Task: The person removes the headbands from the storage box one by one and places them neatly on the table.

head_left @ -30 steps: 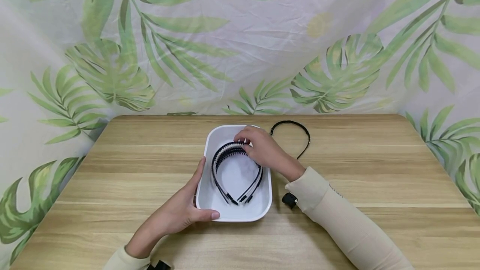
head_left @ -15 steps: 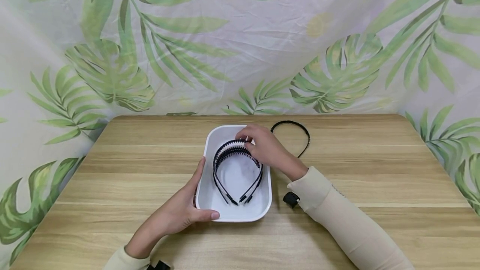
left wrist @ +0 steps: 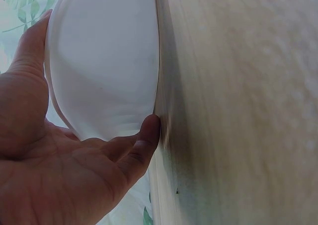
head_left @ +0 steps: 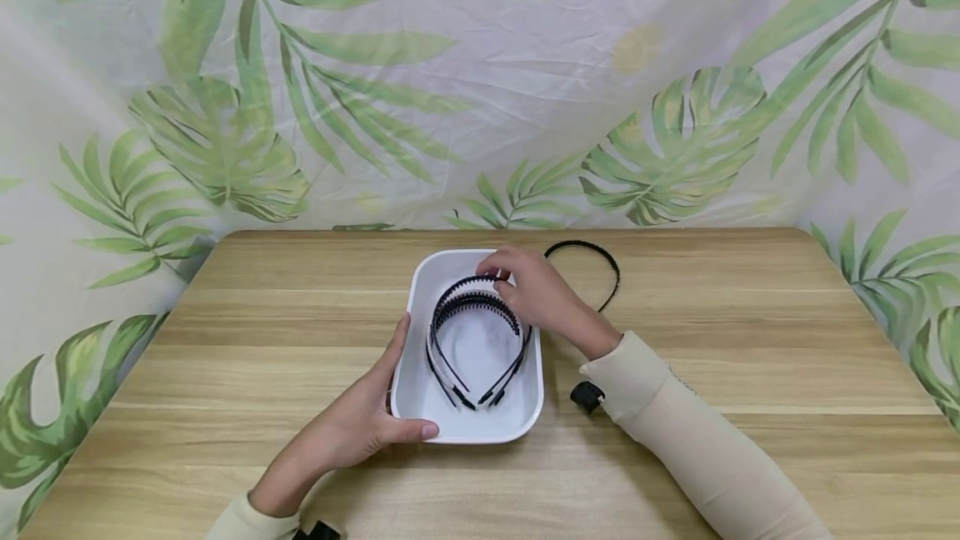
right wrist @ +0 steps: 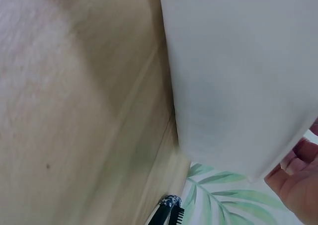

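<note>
A white plastic tub (head_left: 523, 419) stands on the table with several toothed headbands (head_left: 480, 300) nested inside, dark ones and a pale one. My left hand (head_left: 360, 423) holds its left side and near corner, thumb over the near rim; the left wrist view shows my fingers (left wrist: 149, 135) bent against the wall low down. At the far right of the tub, my right hand (head_left: 536, 286) pinches a black headband (head_left: 456, 287) near its top. That band sits slightly raised and shifted from the others. My right fingertips are partly hidden behind the hand.
Another black headband (head_left: 617, 265) lies on the wooden table (head_left: 720, 315) beyond the right hand, partly covered by it. A leaf-patterned cloth (head_left: 525, 90) hangs behind the table. Black wrist cameras (head_left: 587, 397) sit at both cuffs.
My right hand has drawn slightly right and away from me, pulling the black headband out of line with the stack, its left end shifting upward. The left hand and tub stay still.
</note>
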Demonstrator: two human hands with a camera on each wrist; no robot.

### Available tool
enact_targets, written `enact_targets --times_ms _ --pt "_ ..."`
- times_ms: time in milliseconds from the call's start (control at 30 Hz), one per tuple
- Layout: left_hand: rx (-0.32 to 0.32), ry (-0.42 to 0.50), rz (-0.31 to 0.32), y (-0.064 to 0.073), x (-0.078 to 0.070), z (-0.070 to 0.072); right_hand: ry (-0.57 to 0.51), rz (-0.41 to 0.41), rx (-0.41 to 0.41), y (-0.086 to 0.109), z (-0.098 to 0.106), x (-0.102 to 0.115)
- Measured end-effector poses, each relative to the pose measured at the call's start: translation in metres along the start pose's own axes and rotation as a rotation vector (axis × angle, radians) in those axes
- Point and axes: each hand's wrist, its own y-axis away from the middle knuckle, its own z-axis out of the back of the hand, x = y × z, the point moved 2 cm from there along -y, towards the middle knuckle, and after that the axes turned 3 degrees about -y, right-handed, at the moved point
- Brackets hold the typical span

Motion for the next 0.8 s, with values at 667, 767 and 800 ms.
enact_targets --times_ms 667,767,800 --pt "0.000 -0.002 0.007 0.001 -0.001 0.000 -0.020 -0.040 -0.032 0.005 0.023 -0.005" --pt "0.001 -0.002 0.010 0.001 -0.001 0.000 -0.026 -0.057 -0.037 0.006 0.028 -0.008" --pt "0.000 -0.003 0.010 0.001 -0.001 0.001 -0.028 -0.065 -0.040 0.006 0.029 -0.008"
